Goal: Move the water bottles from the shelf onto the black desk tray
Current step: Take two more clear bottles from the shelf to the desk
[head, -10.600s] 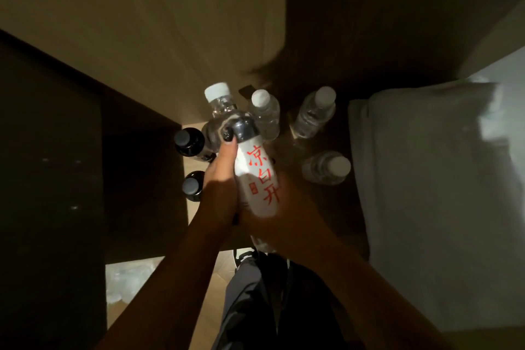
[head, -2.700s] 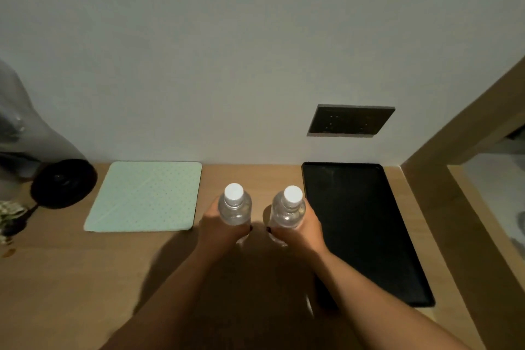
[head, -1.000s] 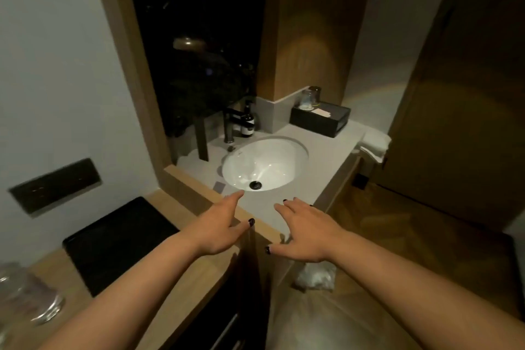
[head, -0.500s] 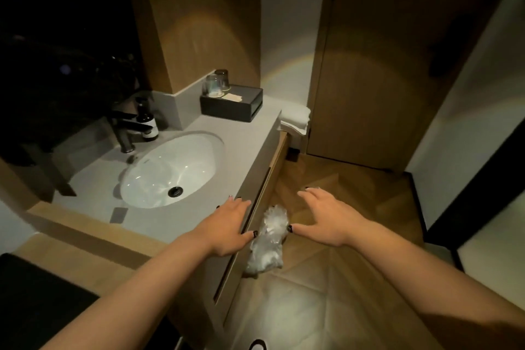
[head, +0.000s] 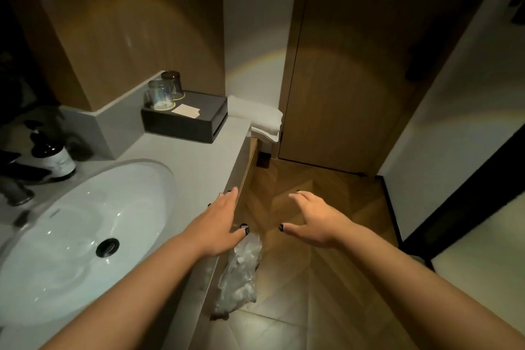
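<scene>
Left hand (head: 217,229) empty, fingers spread over counter (head: 196,156) edge; right hand (head: 314,221) empty, splayed above floor (head: 326,278). Crumpled plastic (head: 240,273) partly hidden.

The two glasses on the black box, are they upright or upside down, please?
Upside down: both glasses stand rim-down on the black box, closed bases on top.

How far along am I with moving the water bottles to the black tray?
Done: cannot tell, since neither tray nor bottles are in view. In hand: nothing; the left hand and right hand are open and empty, out over the vanity counter edge and wooden floor. Left: any bottles remaining on the unseen shelf.
</scene>
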Tool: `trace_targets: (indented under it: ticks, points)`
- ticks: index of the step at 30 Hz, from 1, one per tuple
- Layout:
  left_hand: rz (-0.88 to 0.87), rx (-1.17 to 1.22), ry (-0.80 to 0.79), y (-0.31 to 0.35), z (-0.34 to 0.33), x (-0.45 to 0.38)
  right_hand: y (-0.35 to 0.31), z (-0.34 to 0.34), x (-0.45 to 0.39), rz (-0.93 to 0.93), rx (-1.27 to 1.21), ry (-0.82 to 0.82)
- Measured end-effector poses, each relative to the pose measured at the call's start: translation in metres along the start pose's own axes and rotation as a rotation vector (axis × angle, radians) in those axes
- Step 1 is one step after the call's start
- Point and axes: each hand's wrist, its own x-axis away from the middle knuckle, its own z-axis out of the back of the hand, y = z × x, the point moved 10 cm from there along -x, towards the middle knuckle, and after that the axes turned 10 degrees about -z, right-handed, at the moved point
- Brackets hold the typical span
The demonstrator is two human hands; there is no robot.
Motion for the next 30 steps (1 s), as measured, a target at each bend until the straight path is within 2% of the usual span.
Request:
trace_targets:
  ticks: [7, 15, 21, 30]
  points:
    - [0.025, 0.167, 0.035, -0.018, -0.001, -0.077, 0.010, 0.013, -0.076, -0.023, -0.148, -0.060]
    - [0.027, 0.166, 0.092, -0.034, 0.008, -0.186, 0.047, 0.037, -0.177, 0.004, -0.134, -0.084]
    - [-0.051, 0.115, 0.305, -0.036, 0.029, -0.296, 0.097, 0.076, -0.282, 0.059, -0.132, -0.126]
    - [0.139, 0.091, 0.400, -0.069, 0.054, -0.421, 0.126, 0.140, -0.419, 0.172, -0.088, -0.204]
